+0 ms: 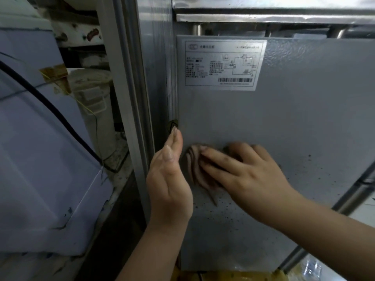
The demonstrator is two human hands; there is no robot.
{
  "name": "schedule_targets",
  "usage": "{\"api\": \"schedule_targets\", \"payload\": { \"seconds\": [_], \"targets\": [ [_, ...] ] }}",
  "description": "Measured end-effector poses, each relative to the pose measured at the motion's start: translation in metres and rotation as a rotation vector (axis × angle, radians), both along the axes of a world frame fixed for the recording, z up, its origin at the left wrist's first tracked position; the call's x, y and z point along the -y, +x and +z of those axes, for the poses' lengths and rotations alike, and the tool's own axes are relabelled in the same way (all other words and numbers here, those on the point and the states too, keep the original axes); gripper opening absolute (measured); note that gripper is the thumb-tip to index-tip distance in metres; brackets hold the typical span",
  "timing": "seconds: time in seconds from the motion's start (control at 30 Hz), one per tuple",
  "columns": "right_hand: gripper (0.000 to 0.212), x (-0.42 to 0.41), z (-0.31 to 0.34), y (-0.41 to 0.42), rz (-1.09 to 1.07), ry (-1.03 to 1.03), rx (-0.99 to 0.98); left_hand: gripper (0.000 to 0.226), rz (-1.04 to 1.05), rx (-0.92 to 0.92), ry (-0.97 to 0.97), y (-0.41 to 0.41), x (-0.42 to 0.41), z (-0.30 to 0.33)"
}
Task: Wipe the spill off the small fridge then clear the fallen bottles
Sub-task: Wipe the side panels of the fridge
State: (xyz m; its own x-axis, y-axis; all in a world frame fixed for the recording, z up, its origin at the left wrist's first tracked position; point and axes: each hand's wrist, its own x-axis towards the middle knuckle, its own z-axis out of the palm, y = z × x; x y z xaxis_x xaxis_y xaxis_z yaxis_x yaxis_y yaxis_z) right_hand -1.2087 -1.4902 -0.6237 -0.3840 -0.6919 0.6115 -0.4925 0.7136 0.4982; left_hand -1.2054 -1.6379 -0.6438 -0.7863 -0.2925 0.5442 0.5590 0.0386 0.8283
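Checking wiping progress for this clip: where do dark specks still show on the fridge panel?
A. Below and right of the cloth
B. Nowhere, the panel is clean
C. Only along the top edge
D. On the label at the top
A: dark specks dot the fridge panel below and right of the cloth that the right hand presses flat.

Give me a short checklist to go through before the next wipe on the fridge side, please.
1. Right hand presses the cloth flat on the fridge panel: ok.
2. Left hand is clear of the cloth, at the panel edge: ok.
3. Dark specks below the cloth are gone: not ok.
4. Label is away from the cloth: ok.
5. Cloth is clean enough: cannot tell.
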Motion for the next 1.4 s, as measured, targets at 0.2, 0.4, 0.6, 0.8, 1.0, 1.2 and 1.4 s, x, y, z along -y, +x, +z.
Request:
{"api": "schedule_targets", "payload": {
  "seconds": [0.2,0.4,0.6,0.8,1.0,1.2,1.4],
  "targets": [
    [0.035,-0.026,0.017,0.003,-0.014,-0.073,-0.086,0.048,0.009,-0.002,-0.015,0.002,-0.002,-0.001],
    [0.035,0.013,0.002,-0.002,0.017,-0.086,-0.036,0.048,0.014,0.005,-0.005,0.002,-0.004,-0.001],
    [0.04,-0.025,0.007,0.006,-0.026,-0.094,-0.092,0.046,0.051,-0.059,-0.174,0.01,-0.015,-0.017],
    [0.046,-0.003,0.0,0.0,0.014,-0.155,-0.084,0.052,0.106,-0.132,-0.292,0.006,-0.019,-0.031],
    [0.03,-0.046,0.002,0.004,-0.014,-0.123,-0.114,0.058,0.15,-0.149,-0.364,0.003,-0.021,-0.035],
    [0.043,-0.029,0.014,0.006,0.045,-0.088,0.013,0.059,0.166,-0.158,-0.405,0.003,-0.019,-0.036],
    [0.046,-0.037,0.01,-0.001,0.037,0.108,-0.061,0.059,0.182,-0.148,-0.451,0.001,-0.018,-0.036]
  ]
}}
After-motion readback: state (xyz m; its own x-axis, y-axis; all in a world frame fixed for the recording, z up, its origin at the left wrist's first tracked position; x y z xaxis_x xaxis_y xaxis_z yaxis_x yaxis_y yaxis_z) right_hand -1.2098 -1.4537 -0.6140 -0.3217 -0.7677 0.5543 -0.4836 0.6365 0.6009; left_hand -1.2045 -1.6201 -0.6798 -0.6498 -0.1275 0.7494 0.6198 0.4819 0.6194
